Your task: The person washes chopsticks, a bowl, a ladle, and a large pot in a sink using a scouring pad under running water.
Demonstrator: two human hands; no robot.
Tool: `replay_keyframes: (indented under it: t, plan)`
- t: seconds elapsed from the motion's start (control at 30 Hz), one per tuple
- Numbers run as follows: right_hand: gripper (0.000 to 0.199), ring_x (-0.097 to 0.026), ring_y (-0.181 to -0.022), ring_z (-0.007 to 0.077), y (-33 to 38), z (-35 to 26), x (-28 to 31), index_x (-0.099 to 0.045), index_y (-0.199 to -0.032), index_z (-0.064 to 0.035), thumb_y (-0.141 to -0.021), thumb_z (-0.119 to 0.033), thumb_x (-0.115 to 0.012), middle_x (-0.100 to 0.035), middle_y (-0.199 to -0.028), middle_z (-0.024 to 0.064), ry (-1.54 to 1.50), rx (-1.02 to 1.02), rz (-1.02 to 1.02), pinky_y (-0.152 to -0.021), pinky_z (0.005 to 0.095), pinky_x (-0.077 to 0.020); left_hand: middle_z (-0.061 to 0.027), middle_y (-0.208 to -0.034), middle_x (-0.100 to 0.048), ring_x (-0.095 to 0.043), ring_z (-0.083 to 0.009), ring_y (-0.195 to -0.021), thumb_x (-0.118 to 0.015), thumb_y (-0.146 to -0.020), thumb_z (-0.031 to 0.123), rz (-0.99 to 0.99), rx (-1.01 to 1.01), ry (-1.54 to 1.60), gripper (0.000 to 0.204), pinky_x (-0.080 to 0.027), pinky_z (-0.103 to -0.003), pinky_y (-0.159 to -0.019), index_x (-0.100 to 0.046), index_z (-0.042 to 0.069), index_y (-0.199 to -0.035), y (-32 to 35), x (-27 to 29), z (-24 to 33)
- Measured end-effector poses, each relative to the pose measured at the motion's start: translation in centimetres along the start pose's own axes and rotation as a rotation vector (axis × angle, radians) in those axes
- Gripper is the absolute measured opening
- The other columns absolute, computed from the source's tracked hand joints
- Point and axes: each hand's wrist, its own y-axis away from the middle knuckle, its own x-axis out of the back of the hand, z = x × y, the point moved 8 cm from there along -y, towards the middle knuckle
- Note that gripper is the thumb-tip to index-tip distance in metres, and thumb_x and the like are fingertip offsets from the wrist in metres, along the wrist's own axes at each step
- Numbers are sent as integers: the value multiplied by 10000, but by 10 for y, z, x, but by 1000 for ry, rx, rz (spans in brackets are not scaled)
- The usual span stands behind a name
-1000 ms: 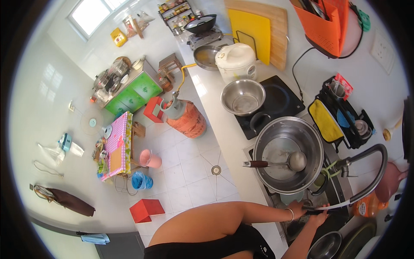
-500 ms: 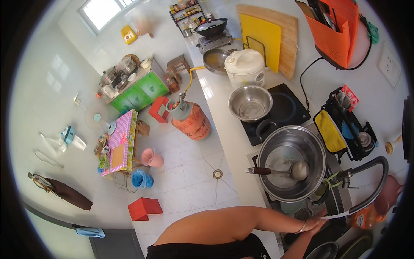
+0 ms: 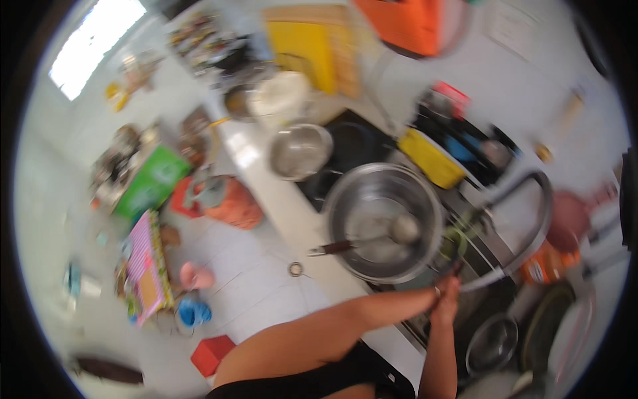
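So the left hand [image 3: 440, 300] and right hand [image 3: 450, 297] are bunched together near the pale tip of the curved grey faucet hose [image 3: 545, 209], too blurry to tell if they're gripping anything tbh. Big round stainless-steel pot [image 3: 344, 211] sits just up-left, brown-handled metal ladle [image 3: 403, 229] inside.

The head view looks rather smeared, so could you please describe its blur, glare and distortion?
In the head view, blur softens the rice cooker and the right hand; in the same view, the window is washed out white, glare sits on the countertop, and fisheye distortion curves the scene within a rounded black border.
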Motion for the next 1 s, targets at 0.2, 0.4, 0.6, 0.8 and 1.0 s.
replay_keyframes:
  t: [0.2, 0.4, 0.6, 0.8, 1.0]
  plan:
    - [304, -577, -815, 164, -3, 0, 12, -597, -997, -12, -947, -307, -541, -618, -919, 69, -103, -182, 271, -722, 315, -486, -78, -1231, -565, -503, -200, -1141, -481, -940, 423, -261, 320, 577, 440, -381, -366, -988, -543, 100, -1232, 0, 3, -21]
    - [182, -477, -578, 157, -19, 19, 65, -513, -944, -28, -982, -188, -436, -520, -720, 59, 105, -48, 438, -503, 293, -410, -83, -1182, -572, -512, -194, -1110, -428, -981, 309, -64, 138, 569, 389, -371, -289, -968, -478, 78, -1290, 49, 14, -9]
    - [86, -391, -491, 128, -24, 25, 64, -439, -981, -43, -961, -126, -432, -466, -663, 47, -14, -191, 422, -392, 275, -303, -32, -779, -548, -497, -138, -587, -372, -998, 207, -32, 149, -303, 244, -426, -268, -522, -479, 68, -1168, 57, 36, -22]
    - [75, -408, -456, 158, -37, 13, 73, -467, -950, -26, -898, -62, -426, -472, -626, 62, 159, -160, 501, -384, 293, -313, -6, -552, -392, -331, -123, -380, -438, -969, 318, -32, 112, -727, 262, -262, -282, -351, -465, 67, -897, 52, 45, -31]
    - [109, -366, -454, 137, -46, 26, 53, -485, -935, -12, -941, -100, -421, -462, -636, 56, -429, -509, 310, -391, 263, -302, 49, -517, -255, -242, -78, -390, -452, -950, 460, -114, 718, 8, 407, -193, -259, -363, -474, 91, -782, 106, 19, 2]
